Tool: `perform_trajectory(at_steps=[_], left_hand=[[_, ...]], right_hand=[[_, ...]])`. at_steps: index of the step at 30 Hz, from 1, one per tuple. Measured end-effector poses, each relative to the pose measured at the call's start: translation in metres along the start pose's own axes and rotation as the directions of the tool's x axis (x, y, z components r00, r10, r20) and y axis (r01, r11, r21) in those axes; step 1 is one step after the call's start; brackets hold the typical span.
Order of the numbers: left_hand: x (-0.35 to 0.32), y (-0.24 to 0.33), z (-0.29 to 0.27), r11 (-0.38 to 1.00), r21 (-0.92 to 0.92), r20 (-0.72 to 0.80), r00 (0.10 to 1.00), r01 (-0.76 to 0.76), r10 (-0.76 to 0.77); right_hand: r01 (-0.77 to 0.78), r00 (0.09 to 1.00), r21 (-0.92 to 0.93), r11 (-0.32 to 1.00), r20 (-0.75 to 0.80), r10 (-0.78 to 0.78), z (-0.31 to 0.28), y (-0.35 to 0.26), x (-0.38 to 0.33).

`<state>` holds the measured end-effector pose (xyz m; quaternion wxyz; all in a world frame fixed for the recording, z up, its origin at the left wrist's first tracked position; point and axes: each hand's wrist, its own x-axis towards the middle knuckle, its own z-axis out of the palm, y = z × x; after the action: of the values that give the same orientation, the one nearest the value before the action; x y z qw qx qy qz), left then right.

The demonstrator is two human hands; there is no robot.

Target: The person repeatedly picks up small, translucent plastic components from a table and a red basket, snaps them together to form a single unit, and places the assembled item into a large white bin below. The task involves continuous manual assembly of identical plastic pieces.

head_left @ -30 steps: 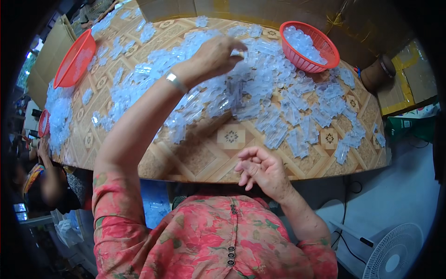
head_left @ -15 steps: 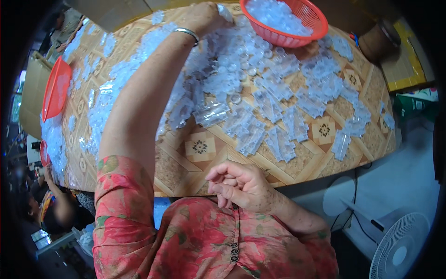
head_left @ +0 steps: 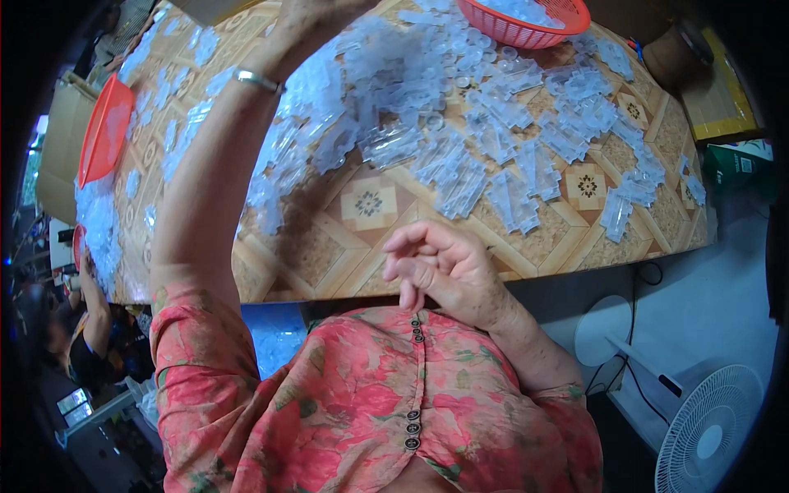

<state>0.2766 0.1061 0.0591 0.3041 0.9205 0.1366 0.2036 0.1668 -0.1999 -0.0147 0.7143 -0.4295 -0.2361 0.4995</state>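
Red floral cloth makes up the shirt (head_left: 370, 374) nearest the camera. Just beyond its buttons hangs the right hand (head_left: 448, 271), half curled, thumb apart from the bent fingertips, nothing visible in its grasp. It overlaps the near edge of the table (head_left: 575, 251), and its slack pose suggests it is resting rather than gripping. To the right, below the table's level, a white fan (head_left: 708, 440) stands, perhaps for cooling.

Clear plastic pieces (head_left: 460, 181) begin past a bare strip of tabletop, which may serve as working room. The nearer ones lie flat in loose, overlapping clusters; farther in they heap up, as if tipped out for easy picking.

Over that spread stretches the left arm, a silver bracelet (head_left: 259, 80) at its wrist. The left hand (head_left: 316, 18) is blurred and cut by the upper edge, so neither its openness nor any hold can be told.

At the far side, a red basket (head_left: 526, 33) holds more pieces, probably set there to leave the middle free. Another basket (head_left: 107, 131) tilts at the far left, beside a cardboard sheet (head_left: 59, 152).
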Motion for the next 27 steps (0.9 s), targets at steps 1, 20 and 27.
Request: perform_trajectory(at_steps=[1,20,27], left_hand=[[-0.021,0.006,-0.008,0.999,-0.046,0.002,1.000,-0.027,0.027],[-0.265,0.020,0.005,0.736,-0.653,0.237,0.971,0.179,-0.025],[-0.269,0.022,0.003,0.641,-0.735,0.278,0.961,0.220,-0.011]], right_hand=[[-0.011,1.000,0.010,1.000,-0.016,0.011,0.001,0.000,-0.001],[0.151,0.949,-0.211,0.966,-0.243,-0.202,0.018,0.011,0.008],[0.137,0.919,-0.274,0.952,-0.324,-0.226,0.025,0.016,0.010]])
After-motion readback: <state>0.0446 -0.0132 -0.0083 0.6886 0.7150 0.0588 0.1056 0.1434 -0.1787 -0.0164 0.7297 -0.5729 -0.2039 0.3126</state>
